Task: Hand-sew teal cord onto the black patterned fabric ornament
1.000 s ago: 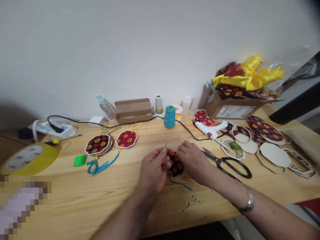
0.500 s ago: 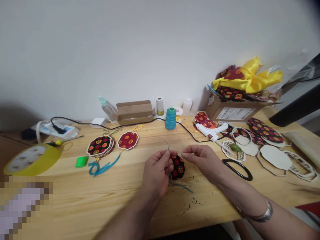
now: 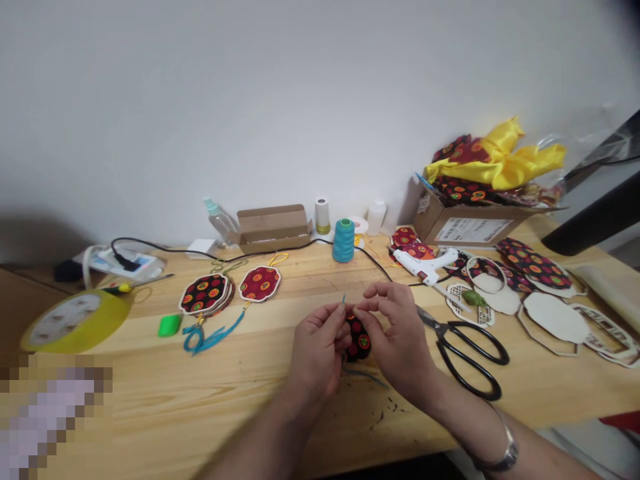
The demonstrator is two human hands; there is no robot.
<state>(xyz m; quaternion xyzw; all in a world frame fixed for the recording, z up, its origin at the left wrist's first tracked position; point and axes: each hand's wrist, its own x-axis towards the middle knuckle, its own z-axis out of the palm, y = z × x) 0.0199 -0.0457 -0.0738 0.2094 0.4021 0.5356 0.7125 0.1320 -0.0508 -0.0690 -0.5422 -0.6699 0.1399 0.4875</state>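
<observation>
Just in front of me, my left hand [image 3: 320, 347] is closed in a pinch on a blue thread [image 3: 344, 299], whose tip sticks up above the thumb. My right hand [image 3: 397, 337] meets it from the right, thumb and forefinger pressed together; what they pinch is too small to make out. Below and between the hands lies a black fabric-covered piece [image 3: 360, 341] with red and orange round motifs, partly hidden by my fingers. More blue thread [image 3: 367, 377] trails from under it on the wooden table [image 3: 225, 413].
Black-handled scissors [image 3: 467, 350] lie right of my right hand, behind the wrist. Beyond are a white glue gun [image 3: 425, 265], a blue thread spool [image 3: 343, 241] and a full cardboard box [image 3: 465, 223]. At left are finished-looking patterned pendants [image 3: 206, 293], a green object [image 3: 170, 325] and yellow tape [image 3: 107, 323].
My right hand has come in to the left, its fingertips now close to the left hand's. Its forearm has shifted, uncovering more of the scissors. The view has shifted slightly.
</observation>
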